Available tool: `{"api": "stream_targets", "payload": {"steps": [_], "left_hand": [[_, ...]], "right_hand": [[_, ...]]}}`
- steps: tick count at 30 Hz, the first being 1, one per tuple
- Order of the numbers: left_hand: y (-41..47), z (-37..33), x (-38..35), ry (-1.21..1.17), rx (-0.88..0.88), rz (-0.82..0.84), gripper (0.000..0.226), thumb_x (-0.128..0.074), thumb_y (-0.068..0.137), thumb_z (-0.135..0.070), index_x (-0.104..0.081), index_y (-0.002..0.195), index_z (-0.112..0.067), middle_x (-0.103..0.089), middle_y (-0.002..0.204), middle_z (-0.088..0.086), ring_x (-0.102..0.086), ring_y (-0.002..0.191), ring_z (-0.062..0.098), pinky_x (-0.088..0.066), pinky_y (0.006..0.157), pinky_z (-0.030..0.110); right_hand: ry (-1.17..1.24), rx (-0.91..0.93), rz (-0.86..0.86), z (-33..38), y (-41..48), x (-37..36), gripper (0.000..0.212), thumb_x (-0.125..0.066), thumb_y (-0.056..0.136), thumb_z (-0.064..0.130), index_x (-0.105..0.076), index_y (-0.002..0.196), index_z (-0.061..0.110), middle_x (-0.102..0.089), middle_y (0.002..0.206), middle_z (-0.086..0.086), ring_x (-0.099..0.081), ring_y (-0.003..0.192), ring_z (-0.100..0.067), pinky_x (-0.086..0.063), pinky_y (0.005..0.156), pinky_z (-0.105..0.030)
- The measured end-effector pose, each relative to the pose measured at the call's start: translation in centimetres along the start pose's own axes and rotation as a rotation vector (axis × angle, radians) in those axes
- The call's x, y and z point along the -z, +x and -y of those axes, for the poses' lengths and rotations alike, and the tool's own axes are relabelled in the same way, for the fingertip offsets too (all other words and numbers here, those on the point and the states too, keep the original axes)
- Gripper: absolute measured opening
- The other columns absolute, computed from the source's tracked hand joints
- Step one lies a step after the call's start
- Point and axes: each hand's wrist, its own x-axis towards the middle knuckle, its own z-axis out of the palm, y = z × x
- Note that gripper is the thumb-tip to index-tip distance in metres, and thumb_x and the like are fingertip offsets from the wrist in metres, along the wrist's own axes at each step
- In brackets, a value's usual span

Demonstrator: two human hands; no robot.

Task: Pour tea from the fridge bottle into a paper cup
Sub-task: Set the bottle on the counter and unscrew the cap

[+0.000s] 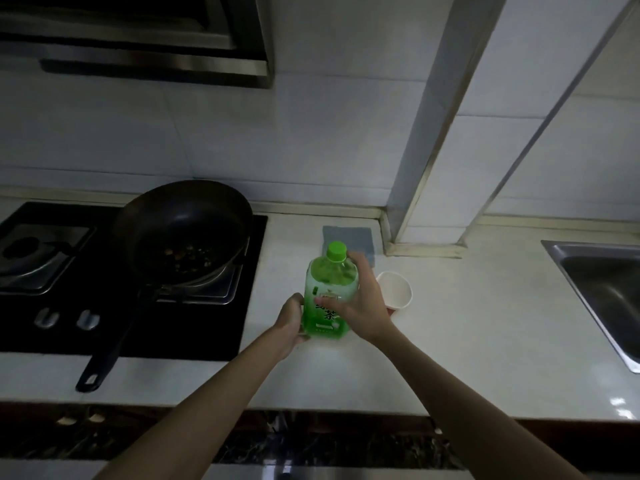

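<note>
A green tea bottle (327,289) with a green cap (336,250) stands upright on the white counter (467,327), cap on. My left hand (289,323) wraps around its lower left side. My right hand (360,303) grips its right side and front label, fingers reaching up toward the neck. Just right of the bottle, partly behind my right hand, stands a white paper cup (396,289), which looks empty inside.
A black frying pan (187,230) with food bits sits on the black gas hob (86,289), handle pointing toward me. A grey cloth (349,237) lies behind the bottle. A steel sink (602,282) is at the right; a range hood (145,39) hangs above.
</note>
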Motion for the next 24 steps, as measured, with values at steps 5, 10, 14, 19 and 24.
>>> {"api": "stream_targets", "payload": {"steps": [5,10,14,19,24], "left_hand": [[2.2,1.3,-0.5,0.017,0.018,-0.025,0.035,-0.029,0.096,-0.018,-0.057,0.077,-0.01,-0.061,0.074,0.012,-0.054,0.062,0.02,-0.044,0.05,0.021],[3.5,3.1,-1.2,0.081,0.016,-0.1,0.034,-0.028,0.096,-0.018,-0.053,0.073,-0.015,-0.06,0.083,0.014,-0.053,0.072,0.022,-0.043,0.068,0.029],[4.5,4.2,-1.5,0.091,-0.033,-0.174,0.034,-0.03,0.092,-0.011,-0.049,0.065,-0.016,-0.058,0.077,0.012,-0.052,0.075,0.023,-0.043,0.072,0.031],[4.7,5.0,-2.0,0.106,-0.123,-0.246,0.037,-0.033,0.09,-0.005,-0.041,0.056,-0.016,-0.049,0.06,0.001,-0.043,0.056,0.014,-0.036,0.051,0.025],[5.4,5.5,-1.1,0.13,-0.239,-0.234,0.039,-0.035,0.094,-0.004,-0.057,0.064,-0.016,-0.06,0.07,0.002,-0.05,0.065,0.014,-0.04,0.059,0.025]], "right_hand": [[0.009,-0.037,-0.007,-2.4,-0.7,-0.3,0.083,-0.089,0.06,0.036,-0.043,0.129,0.031,-0.051,0.122,0.003,-0.052,0.116,-0.012,-0.05,0.098,-0.037],[-0.012,-0.033,-0.006,-4.1,-1.6,-0.7,0.083,-0.09,0.063,0.029,-0.041,0.13,0.032,-0.048,0.122,0.003,-0.048,0.114,-0.009,-0.045,0.097,-0.026],[0.002,-0.051,0.018,-5.0,-1.9,-0.7,0.085,-0.09,0.065,0.025,-0.042,0.134,0.021,-0.047,0.125,0.001,-0.046,0.114,-0.008,-0.04,0.095,-0.013],[0.005,-0.07,0.066,-5.7,-1.9,-1.0,0.085,-0.089,0.066,0.02,-0.039,0.135,0.021,-0.044,0.126,0.002,-0.043,0.114,-0.004,-0.039,0.092,-0.007],[-0.032,-0.093,0.131,-5.7,-1.8,-1.1,0.086,-0.088,0.067,0.02,-0.039,0.136,0.02,-0.042,0.128,0.005,-0.042,0.116,-0.004,-0.037,0.091,-0.008]]}}
